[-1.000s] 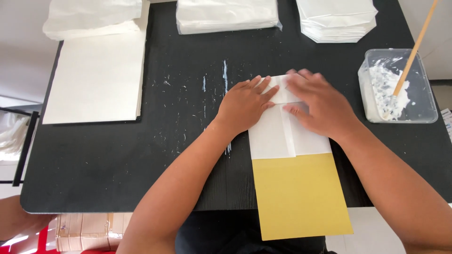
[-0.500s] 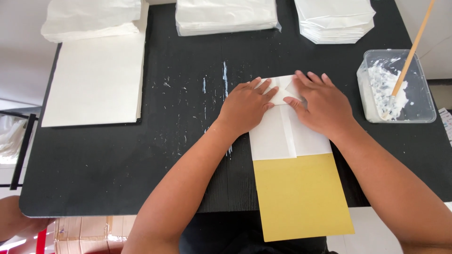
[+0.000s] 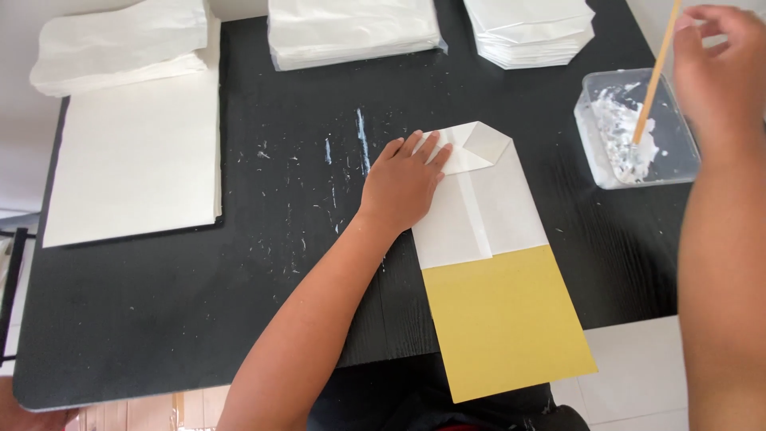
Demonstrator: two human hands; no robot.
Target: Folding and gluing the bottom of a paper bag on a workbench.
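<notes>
Now the left hand (image 3: 405, 180) lies flat and open, pressing the folded white-and-yellow paper bag (image 3: 488, 255) onto the black surface (image 3: 199, 319), while the right hand (image 3: 718, 72) pinches the wooden stick (image 3: 653, 76) standing in the clear paste tub (image 3: 638, 132).

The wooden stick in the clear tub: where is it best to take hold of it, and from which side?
Grip the wooden stick on its bare upper end, coming from above. It leans up and out of the clear tub, with its lower tip sunk in white paste, so only the top is clean and free. The right hand is already at that end; whether it has closed on the stick is unclear.
</notes>
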